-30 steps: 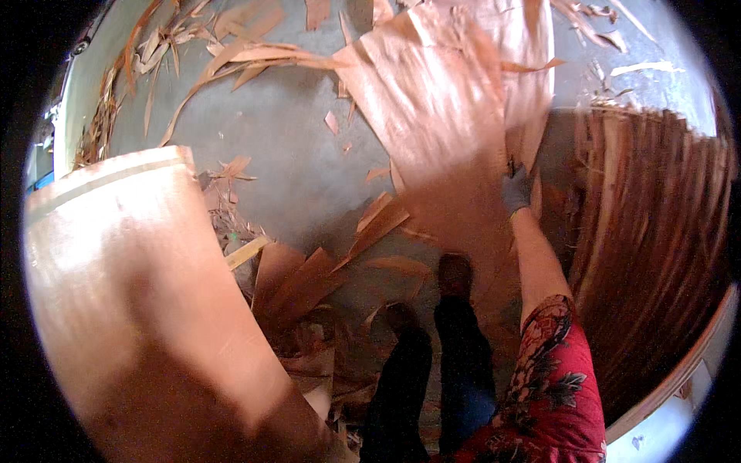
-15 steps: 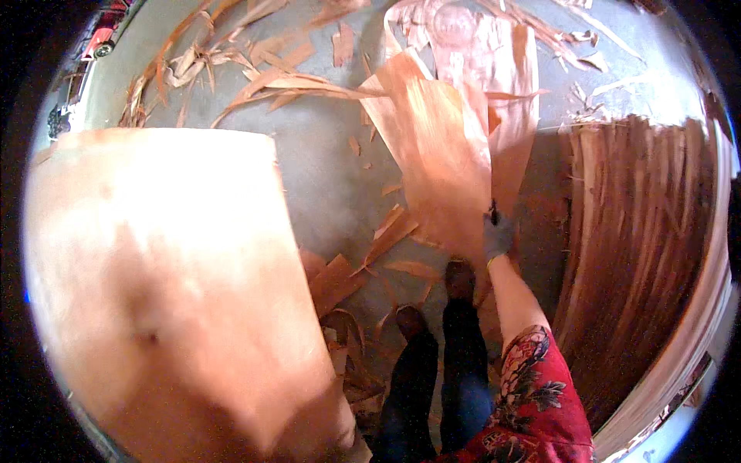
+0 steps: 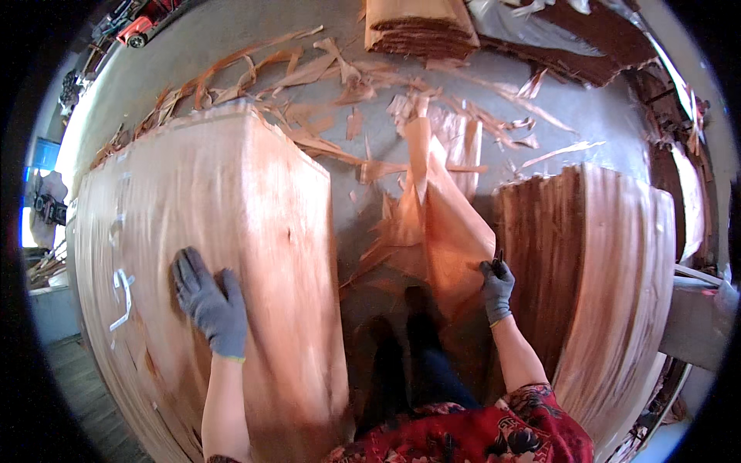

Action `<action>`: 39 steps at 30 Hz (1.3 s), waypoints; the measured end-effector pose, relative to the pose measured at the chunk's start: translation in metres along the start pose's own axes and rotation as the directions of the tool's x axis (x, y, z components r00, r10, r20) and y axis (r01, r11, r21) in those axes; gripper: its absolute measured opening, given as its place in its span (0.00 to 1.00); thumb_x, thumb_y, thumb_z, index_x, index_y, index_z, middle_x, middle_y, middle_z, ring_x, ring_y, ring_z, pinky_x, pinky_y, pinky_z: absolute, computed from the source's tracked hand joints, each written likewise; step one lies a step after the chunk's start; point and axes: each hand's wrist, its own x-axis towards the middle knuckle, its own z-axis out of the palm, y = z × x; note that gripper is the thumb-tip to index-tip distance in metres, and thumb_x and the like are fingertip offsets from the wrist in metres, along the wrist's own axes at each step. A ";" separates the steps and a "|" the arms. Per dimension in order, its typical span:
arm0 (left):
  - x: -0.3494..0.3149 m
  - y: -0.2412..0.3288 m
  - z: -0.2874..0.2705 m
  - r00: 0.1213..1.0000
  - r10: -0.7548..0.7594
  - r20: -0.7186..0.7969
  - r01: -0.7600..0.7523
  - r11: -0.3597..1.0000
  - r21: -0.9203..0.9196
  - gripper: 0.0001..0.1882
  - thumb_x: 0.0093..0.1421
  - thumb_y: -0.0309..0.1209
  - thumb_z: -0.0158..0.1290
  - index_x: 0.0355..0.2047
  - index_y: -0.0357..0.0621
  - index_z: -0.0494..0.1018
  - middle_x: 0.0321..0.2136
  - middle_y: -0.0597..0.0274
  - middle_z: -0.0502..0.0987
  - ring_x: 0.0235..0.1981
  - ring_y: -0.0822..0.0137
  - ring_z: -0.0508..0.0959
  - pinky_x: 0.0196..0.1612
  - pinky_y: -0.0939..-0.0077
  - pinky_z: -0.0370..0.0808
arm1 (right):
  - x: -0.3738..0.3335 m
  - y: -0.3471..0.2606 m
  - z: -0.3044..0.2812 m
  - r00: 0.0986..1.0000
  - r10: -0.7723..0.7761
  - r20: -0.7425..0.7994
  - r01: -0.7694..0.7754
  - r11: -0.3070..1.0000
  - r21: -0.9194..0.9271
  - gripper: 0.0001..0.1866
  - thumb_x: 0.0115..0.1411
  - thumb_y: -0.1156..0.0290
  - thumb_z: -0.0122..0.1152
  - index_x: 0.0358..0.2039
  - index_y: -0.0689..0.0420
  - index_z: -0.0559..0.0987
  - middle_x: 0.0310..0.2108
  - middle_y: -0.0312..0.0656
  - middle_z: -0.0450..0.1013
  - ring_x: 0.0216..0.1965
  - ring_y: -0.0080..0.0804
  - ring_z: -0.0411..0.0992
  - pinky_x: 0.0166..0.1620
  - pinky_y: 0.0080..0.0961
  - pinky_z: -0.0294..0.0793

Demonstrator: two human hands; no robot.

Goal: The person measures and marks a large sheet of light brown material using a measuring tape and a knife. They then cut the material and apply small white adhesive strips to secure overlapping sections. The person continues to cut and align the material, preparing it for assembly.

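My left hand (image 3: 214,305), in a grey glove, lies with fingers stretched on the pale face of a large veneer stack (image 3: 185,177) to my left. A smooth wood veneer sheet (image 3: 289,255) covers the near-right part of that stack. In my right hand (image 3: 498,289), also gloved, the edge of a loose, folded veneer sheet (image 3: 457,239) is gripped; it hangs over the floor between the stacks. A small dark tool (image 3: 499,256) sticks up from the same hand; its kind is hard to make out.
Another tall veneer stack (image 3: 617,247) stands at right. Torn veneer strips (image 3: 355,85) litter the grey floor (image 3: 255,42). A smaller stack of folded sheets (image 3: 421,31) lies at the far side, beside a plastic-covered pile (image 3: 556,38). A red vehicle (image 3: 143,27) is far left.
My left hand has come into view, flat on the left stack. My right hand keeps hold of the loose sheet, now folded and narrower. The view has shifted, showing more of the far floor.
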 end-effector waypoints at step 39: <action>-0.228 -0.337 -0.390 0.610 -0.792 -0.006 -0.278 -0.208 -0.938 0.20 0.61 0.33 0.48 0.51 0.36 0.66 0.47 0.56 0.71 0.47 0.63 0.71 0.52 0.68 0.67 | -0.205 -0.285 0.158 0.076 -0.529 0.845 0.400 0.793 0.460 0.17 0.54 0.82 0.57 0.46 0.67 0.71 0.40 0.44 0.74 0.40 0.26 0.73 0.45 0.20 0.73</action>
